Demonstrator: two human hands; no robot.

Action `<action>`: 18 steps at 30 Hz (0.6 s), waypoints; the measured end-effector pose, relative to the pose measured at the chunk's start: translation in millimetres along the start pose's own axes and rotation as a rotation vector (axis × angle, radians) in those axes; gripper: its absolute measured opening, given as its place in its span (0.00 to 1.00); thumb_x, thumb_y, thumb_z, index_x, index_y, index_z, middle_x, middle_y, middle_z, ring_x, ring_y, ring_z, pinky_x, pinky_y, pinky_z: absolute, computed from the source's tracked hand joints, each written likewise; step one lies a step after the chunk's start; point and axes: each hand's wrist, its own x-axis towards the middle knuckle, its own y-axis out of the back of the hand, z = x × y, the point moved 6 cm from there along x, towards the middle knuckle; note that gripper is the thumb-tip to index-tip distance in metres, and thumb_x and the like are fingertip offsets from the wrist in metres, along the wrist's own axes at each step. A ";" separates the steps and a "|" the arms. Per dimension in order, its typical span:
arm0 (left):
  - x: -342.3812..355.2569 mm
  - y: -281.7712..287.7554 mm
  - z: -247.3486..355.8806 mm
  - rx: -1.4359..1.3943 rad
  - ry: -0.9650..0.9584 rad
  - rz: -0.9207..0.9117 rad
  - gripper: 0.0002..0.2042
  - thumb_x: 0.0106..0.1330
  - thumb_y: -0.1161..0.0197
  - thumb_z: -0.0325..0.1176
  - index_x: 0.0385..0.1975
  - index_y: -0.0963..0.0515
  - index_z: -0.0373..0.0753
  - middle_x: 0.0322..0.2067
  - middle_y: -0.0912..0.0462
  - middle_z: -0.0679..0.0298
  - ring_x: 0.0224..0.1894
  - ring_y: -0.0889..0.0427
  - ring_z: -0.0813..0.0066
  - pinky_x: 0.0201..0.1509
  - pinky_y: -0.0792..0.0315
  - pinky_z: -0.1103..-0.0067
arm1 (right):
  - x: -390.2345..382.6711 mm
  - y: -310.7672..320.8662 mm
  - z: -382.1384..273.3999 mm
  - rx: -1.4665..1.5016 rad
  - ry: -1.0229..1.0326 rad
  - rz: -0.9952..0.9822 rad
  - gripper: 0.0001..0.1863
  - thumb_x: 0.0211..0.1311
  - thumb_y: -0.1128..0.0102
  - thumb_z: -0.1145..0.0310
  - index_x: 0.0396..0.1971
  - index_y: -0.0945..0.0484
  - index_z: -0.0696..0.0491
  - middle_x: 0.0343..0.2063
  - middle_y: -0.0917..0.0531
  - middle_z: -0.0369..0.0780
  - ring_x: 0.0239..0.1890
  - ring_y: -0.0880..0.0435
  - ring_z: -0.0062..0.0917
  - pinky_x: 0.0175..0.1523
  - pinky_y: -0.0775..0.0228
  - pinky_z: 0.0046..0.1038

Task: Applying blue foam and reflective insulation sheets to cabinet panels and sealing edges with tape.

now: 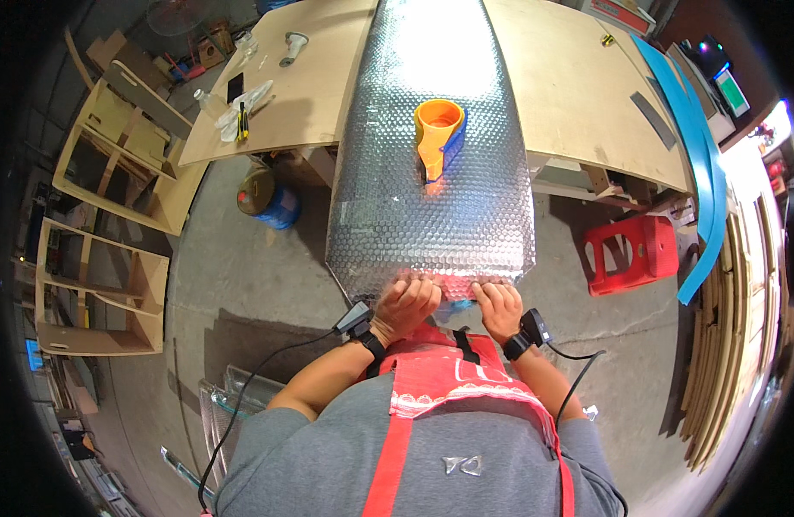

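Observation:
A long sheet of silver bubble foil (380,224) lies lengthwise in front of me, its near end toward my body. My left hand (406,306) and my right hand (499,306) both pinch that near edge with curled fingers, a short gap between them. An orange, yellow and blue plastic holder (440,125), apparently a tape dispenser, rests on the foil beyond my hands. Each wrist wears a black band with a small cabled device.
Plywood tabletops (302,103) flank the foil, carrying a phone (235,88) and a yellow cutter (243,122). Wooden frames (104,345) and a blue container (276,211) stand left; a red stool (630,250), blue strips (707,207) and stacked boards (716,370) stand right.

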 end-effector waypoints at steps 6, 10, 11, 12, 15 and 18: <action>3.1 9.7 -2.8 -0.170 -0.021 0.024 0.15 0.58 0.38 0.35 0.46 0.24 0.40 0.46 0.23 0.63 0.51 0.24 0.68 0.56 0.28 0.72 | 5.8 13.8 -6.3 -0.083 -0.080 -0.032 0.24 0.55 0.43 0.69 0.55 0.24 0.50 0.48 0.22 0.36 0.50 0.22 0.26 0.53 0.30 0.31; 8.0 15.9 -0.9 -0.255 0.037 0.012 0.14 0.58 0.40 0.33 0.43 0.21 0.36 0.43 0.21 0.61 0.47 0.20 0.67 0.53 0.26 0.74 | 3.9 11.6 -7.5 -0.078 -0.125 -0.058 0.23 0.56 0.43 0.69 0.55 0.23 0.50 0.49 0.21 0.36 0.53 0.22 0.26 0.57 0.31 0.32; 9.3 16.1 -1.8 -0.264 0.058 -0.012 0.14 0.58 0.41 0.32 0.43 0.21 0.35 0.43 0.21 0.60 0.46 0.20 0.67 0.53 0.25 0.75 | 2.8 11.2 -8.7 -0.077 -0.126 -0.057 0.23 0.56 0.43 0.69 0.55 0.23 0.50 0.49 0.21 0.36 0.53 0.22 0.26 0.57 0.31 0.32; 10.1 17.3 -2.1 -0.264 0.057 -0.012 0.14 0.58 0.41 0.32 0.43 0.21 0.35 0.43 0.21 0.60 0.46 0.20 0.67 0.53 0.25 0.75 | 1.6 10.3 -9.6 -0.065 -0.145 -0.069 0.23 0.56 0.43 0.68 0.54 0.23 0.50 0.50 0.21 0.37 0.53 0.22 0.26 0.58 0.31 0.32; 12.0 19.0 -4.3 -0.295 0.070 -0.027 0.14 0.59 0.41 0.32 0.43 0.22 0.35 0.43 0.21 0.60 0.46 0.20 0.66 0.52 0.25 0.74 | 3.6 11.0 -12.2 -0.075 -0.160 -0.080 0.23 0.56 0.43 0.68 0.55 0.23 0.50 0.50 0.21 0.37 0.54 0.23 0.27 0.59 0.32 0.32; 12.4 20.4 -5.5 -0.298 0.082 -0.027 0.14 0.58 0.40 0.32 0.43 0.22 0.36 0.43 0.21 0.61 0.46 0.20 0.67 0.51 0.24 0.74 | 14.6 16.3 -20.2 -0.049 -0.152 -0.133 0.25 0.55 0.44 0.68 0.56 0.25 0.51 0.49 0.22 0.37 0.53 0.23 0.27 0.58 0.32 0.32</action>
